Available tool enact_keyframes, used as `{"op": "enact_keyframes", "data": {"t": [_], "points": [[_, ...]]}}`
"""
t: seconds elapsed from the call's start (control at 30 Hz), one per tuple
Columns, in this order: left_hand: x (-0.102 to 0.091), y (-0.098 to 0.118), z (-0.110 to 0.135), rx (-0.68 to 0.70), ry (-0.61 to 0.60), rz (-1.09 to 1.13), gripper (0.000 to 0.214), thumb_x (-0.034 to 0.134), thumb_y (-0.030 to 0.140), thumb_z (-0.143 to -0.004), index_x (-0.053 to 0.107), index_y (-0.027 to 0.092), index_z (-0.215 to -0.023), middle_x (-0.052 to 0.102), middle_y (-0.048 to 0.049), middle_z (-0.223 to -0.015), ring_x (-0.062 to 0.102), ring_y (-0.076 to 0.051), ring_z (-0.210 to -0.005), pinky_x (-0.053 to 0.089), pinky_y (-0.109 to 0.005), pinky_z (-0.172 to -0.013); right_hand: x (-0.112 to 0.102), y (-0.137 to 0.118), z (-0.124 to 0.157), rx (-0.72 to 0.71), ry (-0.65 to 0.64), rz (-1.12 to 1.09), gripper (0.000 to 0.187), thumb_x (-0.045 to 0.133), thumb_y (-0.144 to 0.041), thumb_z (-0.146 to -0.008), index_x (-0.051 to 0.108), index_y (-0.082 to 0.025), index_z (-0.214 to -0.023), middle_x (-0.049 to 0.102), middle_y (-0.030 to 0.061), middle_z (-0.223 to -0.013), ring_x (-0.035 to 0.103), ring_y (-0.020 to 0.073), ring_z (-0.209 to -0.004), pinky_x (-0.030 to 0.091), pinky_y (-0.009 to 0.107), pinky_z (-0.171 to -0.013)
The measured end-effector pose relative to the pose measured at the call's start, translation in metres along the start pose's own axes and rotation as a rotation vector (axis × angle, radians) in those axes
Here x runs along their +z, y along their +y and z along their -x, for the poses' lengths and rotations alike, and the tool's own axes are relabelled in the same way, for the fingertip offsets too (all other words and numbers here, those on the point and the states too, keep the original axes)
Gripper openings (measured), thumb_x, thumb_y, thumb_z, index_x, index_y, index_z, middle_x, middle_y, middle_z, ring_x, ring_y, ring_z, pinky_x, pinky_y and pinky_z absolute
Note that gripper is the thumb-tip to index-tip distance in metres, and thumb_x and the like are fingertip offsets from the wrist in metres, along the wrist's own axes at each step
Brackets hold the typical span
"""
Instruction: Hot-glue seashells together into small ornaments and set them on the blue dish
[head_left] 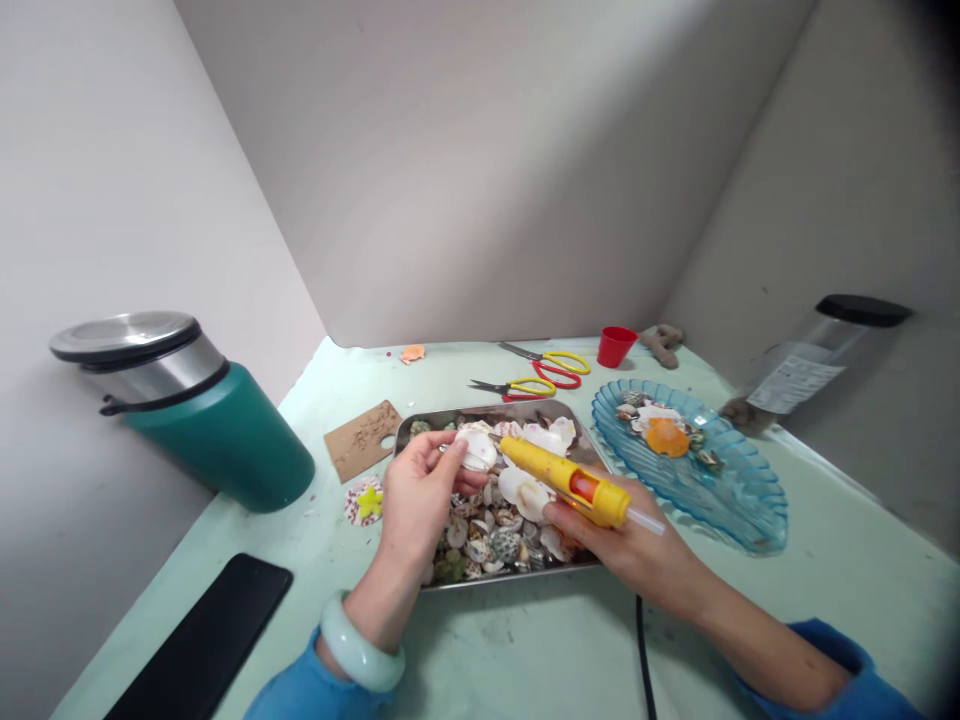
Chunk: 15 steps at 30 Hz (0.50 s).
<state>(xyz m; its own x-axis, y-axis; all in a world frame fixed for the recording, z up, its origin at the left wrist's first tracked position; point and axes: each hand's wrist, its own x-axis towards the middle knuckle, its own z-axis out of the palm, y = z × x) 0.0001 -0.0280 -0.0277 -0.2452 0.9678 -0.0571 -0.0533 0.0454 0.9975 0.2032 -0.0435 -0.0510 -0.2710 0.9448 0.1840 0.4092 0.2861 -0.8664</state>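
Over a metal tray point(517, 576) heaped with seashells, my left hand point(424, 490) pinches a white shell point(477, 446) between thumb and fingers. My right hand point(630, 540) is wrapped round a yellow hot glue gun point(559, 470), with a clear glue stick point(645, 521) poking out of its back end. The gun's nozzle points left and is at the white shell's right edge; whether it touches, I cannot tell. Large white shells point(525, 490) lie in the tray under the gun. Small spotted shells point(506, 545) fill the tray's front part.
Left of the tray are a brown card point(364, 440), a shell disc with a yellow star point(367, 503), a black phone point(206, 640) and a green bottle point(217, 430). Behind lie scissors point(517, 387) and a red cup point(616, 346). Rightward are a blue dish point(735, 510), a clear container point(810, 360) and a black cord point(643, 655).
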Motion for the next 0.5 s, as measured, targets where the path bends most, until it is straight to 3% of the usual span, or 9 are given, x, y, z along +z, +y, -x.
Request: {"op": "enact_keyframes", "data": {"t": [0.27,0.5], "points": [[0.0027,-0.0019,0.0026,0.011,-0.051,-0.07,0.023,0.066,0.032,-0.077,0.061,0.014,-0.091,0.069,-0.0019,-0.053,0.066,-0.015,-0.049,0.054,-0.022,-0.052,0.0003,0.0005,0.0007,0.009,0.008,-0.01,0.028,0.061,-0.044,-0.085,0.055,-0.02,-0.073,0.052,-0.0023,-0.062,0.048,0.0119,-0.055,0.039,0.023,-0.047],[0.002,-0.0033,0.0046,0.055,-0.051,-0.134,0.024,0.067,0.036,-0.076,0.062,0.015,-0.088,0.07,-0.0019,-0.054,0.068,-0.018,-0.051,0.054,-0.024,-0.052,-0.0002,-0.0016,0.0001,-0.011,-0.015,0.033,0.029,0.059,-0.046,-0.086,0.056,-0.02,-0.073,0.052,-0.0028,-0.063,0.049,0.013,-0.057,0.04,0.026,-0.054]]}}
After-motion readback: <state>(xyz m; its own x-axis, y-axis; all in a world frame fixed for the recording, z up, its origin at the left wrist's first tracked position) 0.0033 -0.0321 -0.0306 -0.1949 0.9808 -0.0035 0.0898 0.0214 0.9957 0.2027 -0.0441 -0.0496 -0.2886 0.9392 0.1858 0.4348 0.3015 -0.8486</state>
